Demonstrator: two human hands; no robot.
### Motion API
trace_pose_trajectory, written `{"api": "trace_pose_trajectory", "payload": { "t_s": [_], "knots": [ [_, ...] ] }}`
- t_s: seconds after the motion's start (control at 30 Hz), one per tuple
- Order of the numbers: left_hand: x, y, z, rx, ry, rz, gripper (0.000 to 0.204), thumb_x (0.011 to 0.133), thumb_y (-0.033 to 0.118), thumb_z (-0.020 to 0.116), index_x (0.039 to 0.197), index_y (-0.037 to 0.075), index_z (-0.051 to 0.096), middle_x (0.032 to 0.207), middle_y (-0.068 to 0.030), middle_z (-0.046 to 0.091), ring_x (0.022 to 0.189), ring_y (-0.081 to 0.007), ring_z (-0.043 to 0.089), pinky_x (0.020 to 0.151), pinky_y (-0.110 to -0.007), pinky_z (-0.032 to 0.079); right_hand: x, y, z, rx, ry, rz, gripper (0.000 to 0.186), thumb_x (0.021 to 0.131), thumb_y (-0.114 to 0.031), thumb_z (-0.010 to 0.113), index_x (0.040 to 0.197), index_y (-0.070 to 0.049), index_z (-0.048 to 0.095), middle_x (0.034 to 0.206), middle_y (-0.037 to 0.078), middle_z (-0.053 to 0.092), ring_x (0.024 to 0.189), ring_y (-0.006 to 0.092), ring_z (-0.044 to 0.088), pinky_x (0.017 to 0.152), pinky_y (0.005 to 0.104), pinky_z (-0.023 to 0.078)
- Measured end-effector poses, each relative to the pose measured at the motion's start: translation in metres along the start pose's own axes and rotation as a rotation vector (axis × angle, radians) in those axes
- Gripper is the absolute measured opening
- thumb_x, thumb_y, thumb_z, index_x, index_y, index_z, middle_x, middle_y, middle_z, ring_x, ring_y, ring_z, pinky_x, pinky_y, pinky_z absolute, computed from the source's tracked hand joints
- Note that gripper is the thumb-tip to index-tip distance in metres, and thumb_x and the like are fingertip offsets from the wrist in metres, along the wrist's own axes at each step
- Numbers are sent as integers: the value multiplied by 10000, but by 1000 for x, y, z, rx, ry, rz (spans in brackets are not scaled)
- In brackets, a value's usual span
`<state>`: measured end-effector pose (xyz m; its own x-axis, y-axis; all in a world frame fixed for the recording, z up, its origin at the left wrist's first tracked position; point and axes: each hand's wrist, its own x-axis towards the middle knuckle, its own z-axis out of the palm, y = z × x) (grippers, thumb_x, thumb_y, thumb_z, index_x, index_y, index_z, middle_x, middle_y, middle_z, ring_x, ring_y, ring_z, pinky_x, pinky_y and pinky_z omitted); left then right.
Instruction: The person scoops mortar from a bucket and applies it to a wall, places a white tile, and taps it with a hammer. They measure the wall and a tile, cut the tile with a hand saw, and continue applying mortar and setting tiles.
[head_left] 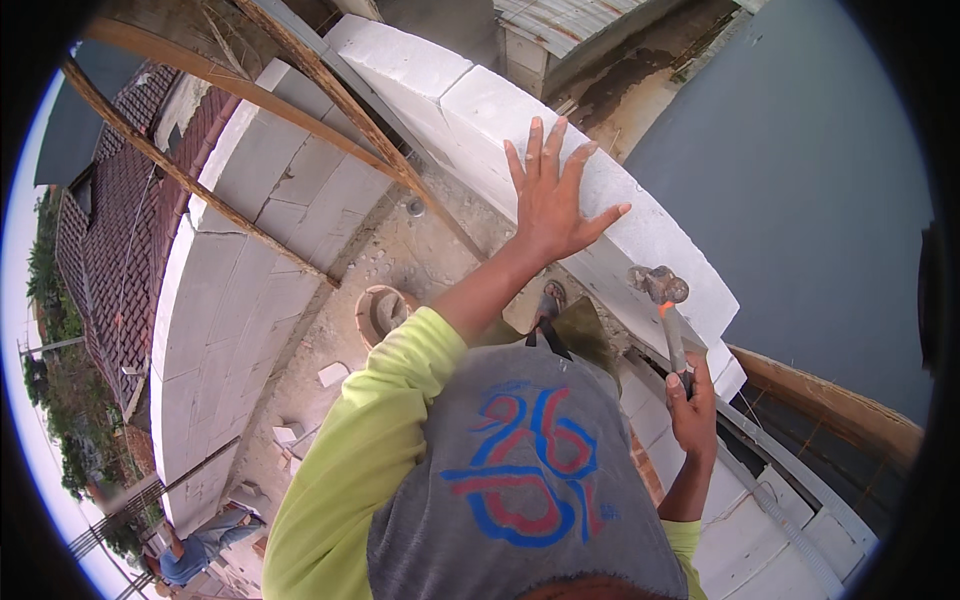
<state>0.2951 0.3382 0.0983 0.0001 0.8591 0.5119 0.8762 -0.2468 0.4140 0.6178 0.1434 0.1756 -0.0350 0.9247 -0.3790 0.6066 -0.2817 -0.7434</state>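
My left hand (552, 195) rests with fingers spread on the top of a white block wall (480, 95), near its inner edge. In my right hand (692, 415) is a hammer (672, 325), gripped low on its handle. The metal hammer head points up and away from me, beside the near end of the wall's top course. An orange mark shows on the handle just below the head. Whether the head touches the block, I cannot tell.
Wooden poles (330, 85) slant across the upper left. A second white block wall (235, 300) curves along the left. Between the walls, a round bucket (378, 312) and block pieces (333, 374) lie on the dusty floor. A person in blue (185, 560) is at lower left.
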Motion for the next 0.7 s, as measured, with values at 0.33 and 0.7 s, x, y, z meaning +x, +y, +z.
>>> {"api": "trace_pose_trajectory", "payload": {
  "t_s": [0.33, 0.7],
  "knots": [
    [4, -8, 28, -1253, 238, -1187, 1353, 922, 265, 917, 1713, -87, -122, 1583, -359, 438, 1409, -381, 578, 1124, -426, 540, 210, -165, -11, -238, 68, -740, 411, 1178, -276, 562, 1527, -59, 550, 1021, 120, 734, 840, 277, 697, 817, 434, 558],
    [-5, -14, 40, -1321, 296, -1080, 1285, 937, 146, 888, 1705, -82, -117, 1557, -330, 482, 1354, -363, 636, 1085, -405, 590, 324, -226, 64, -718, -407, -801, 653, 1132, -162, 591, 1708, -387, 384, 1219, 187, 777, 1043, 434, 768, 857, 531, 617]
  ]
}}
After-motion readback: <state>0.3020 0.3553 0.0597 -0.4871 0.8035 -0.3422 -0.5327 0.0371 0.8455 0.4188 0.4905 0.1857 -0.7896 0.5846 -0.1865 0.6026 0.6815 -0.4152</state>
